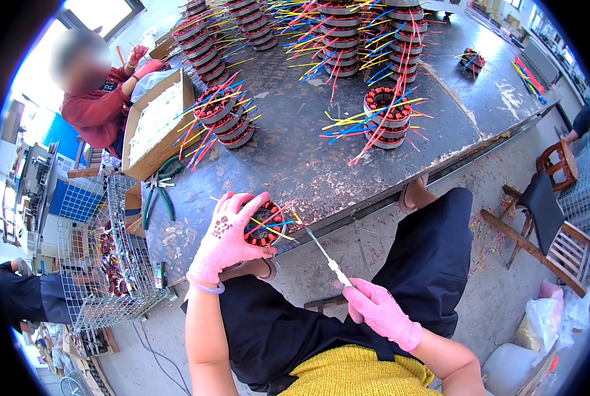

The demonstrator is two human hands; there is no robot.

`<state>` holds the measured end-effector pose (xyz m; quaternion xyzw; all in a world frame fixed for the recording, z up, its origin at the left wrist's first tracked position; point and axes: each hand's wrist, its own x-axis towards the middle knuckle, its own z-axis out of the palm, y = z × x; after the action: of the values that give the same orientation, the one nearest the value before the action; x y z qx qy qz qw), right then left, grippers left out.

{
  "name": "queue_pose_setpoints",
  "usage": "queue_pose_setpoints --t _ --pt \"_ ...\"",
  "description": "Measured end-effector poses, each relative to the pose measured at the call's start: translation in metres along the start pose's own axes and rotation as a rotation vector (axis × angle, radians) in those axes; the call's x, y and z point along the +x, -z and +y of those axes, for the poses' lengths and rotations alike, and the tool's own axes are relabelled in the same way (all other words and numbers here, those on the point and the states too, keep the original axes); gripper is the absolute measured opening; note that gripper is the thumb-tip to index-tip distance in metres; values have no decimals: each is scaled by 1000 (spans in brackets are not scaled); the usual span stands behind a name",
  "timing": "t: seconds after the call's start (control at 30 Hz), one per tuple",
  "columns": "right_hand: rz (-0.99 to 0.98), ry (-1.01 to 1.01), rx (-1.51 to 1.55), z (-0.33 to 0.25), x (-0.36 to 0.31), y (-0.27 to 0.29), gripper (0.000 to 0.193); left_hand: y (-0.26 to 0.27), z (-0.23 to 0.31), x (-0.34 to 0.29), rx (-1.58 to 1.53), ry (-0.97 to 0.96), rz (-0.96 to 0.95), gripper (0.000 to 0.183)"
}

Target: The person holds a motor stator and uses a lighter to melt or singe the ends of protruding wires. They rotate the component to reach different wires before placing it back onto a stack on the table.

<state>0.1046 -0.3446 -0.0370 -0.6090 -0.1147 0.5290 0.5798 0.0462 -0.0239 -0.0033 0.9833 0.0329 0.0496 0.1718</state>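
My left hand [221,239], in a pink glove, is wrapped round a motor stator [264,215] at the table's front edge. Red coils line the ring, and red, yellow and blue-white wires stick out of it. My right hand [382,310], also gloved in pink, grips a slim tool [334,265] with a white handle and a long thin metal shaft. The shaft points toward the stator, and its tip is close to a yellow wire end; whether they touch I cannot tell.
Stacked stators [340,39] fill the back of the dark worn table [295,132]; shorter stacks [387,122] stand nearer. Green-handled pliers [158,191] lie left, beside a cardboard box [156,125]. A co-worker [100,109] sits beyond it. A wire basket [113,264] stands by the left edge.
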Motion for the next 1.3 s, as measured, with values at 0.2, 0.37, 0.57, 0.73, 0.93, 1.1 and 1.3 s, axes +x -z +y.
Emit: queue_pose_setpoints --t 0.2,0.37,0.57,0.73,0.93,1.1,1.3 --pt "-9 3 -17 -5 -1 -1 40 2 1 0 -39 54 -52 98" --pt "-9 -6 28 -4 0 -1 40 2 1 0 -43 52 -54 98" --pt "-4 -3 20 -5 -1 -2 41 2 1 0 -28 36 -40 99" --pt "-5 0 -1 -2 -1 0 41 -1 -1 -1 -17 23 -23 102" --pt "-6 -3 95 0 -1 0 41 2 5 -3 -37 94 -16 103" --pt "4 -25 160 -3 -3 0 40 4 -6 -1 -19 -22 -16 102" --pt "4 -65 185 -1 -4 0 39 7 -3 0 46 -56 -43 98"
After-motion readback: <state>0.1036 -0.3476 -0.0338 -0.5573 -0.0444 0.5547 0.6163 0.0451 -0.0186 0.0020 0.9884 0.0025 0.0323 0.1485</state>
